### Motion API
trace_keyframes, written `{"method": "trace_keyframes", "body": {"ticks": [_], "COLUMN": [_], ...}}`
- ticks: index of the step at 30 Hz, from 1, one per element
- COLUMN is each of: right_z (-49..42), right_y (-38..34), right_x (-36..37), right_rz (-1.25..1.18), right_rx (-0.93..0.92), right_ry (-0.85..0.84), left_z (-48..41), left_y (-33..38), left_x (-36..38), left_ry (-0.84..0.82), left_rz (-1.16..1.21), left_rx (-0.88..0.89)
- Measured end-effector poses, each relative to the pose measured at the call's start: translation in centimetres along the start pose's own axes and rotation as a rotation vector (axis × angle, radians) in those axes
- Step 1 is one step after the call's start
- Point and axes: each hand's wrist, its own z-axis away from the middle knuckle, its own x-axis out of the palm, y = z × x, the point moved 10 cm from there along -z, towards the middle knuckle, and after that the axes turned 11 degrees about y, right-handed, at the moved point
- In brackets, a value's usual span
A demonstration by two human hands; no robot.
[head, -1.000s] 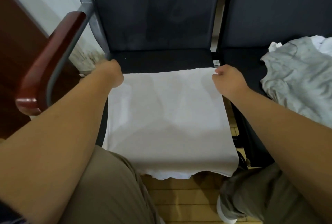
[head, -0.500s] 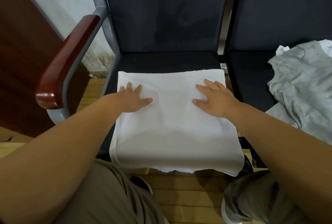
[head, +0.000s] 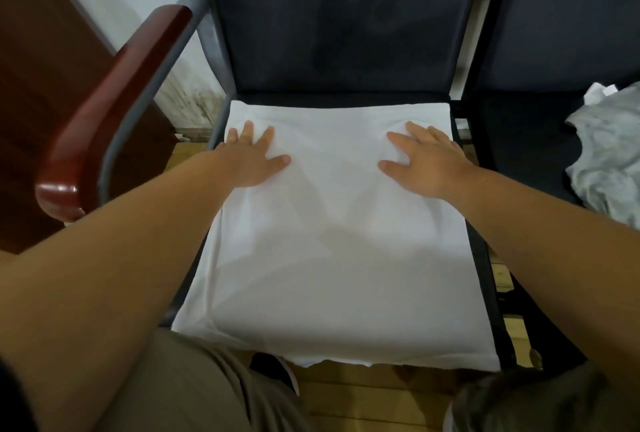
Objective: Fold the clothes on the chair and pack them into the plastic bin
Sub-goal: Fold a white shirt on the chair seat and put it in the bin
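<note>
The armrest (head: 114,112) walls the seat's left (backrest (head: 339,22) behind); the front edge lies open.

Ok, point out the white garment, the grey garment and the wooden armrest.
white garment (head: 332,241), head view, flat middle of the cloth.
grey garment (head: 609,154), head view, crumpled middle.
wooden armrest (head: 114,102), head view, top surface.

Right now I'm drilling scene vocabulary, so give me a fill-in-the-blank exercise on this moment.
1. Both hands, left hand and right hand, lie ____ on the cloth.
2. The cloth under them is ____ in colour.
3. The grey garment lies on the seat to the person's ____.

Missing words: flat; white; right
</note>
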Motion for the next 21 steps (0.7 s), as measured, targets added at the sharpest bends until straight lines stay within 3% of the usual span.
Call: {"method": "trace_keyframes", "body": {"ticks": [9,15,21], "right_z": [-1.5,2.3,7.0], "right_y": [0.2,0.3,-0.3], "right_x": [-0.2,-2.4,-4.3], "right_rz": [-0.016,-0.048,0.033], "right_rx": [0.01,0.026,0.042], "right_ry": [0.051,0.113,-0.02], "left_z": [-0.7,4.0,10.6], "left_y": [-0.8,-2.6,-4.8], "left_x": [-1.0,-4.8,-6.8], "left_ry": [0.026,0.111,0.043], "left_rz": [0.087,0.115,0.188], "left_rx": [-0.071,-0.105,-0.18]}}
